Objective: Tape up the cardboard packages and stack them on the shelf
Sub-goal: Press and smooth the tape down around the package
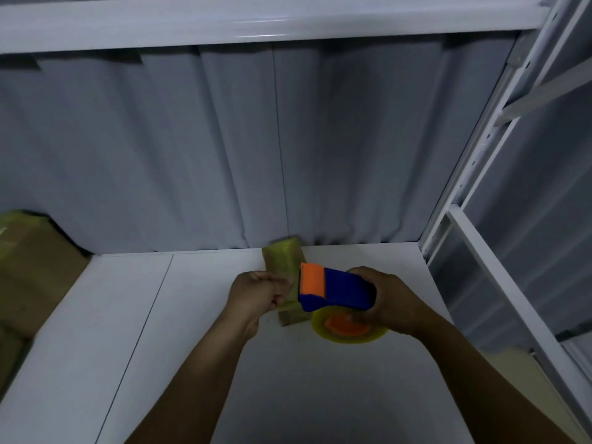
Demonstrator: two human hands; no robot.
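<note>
- Shelf board: bare white stretch lower left & lower centre of frame, room for a hand.
- Cardboard boxes block the left edge.
- Small package, left hand, right hand w/ tape dispenser fill centre.
- Curtain closes the back; beam caps the top; upright post walls the right.

Backdrop: grey pleated fabric curtain facing you, meeting the board's far edge.
Surface: white flat shelf board beneath your view.
Overhead: white glossy metal beam, faint glare.
Your right: white perforated metal upright.
Light: dim throughout.
</note>
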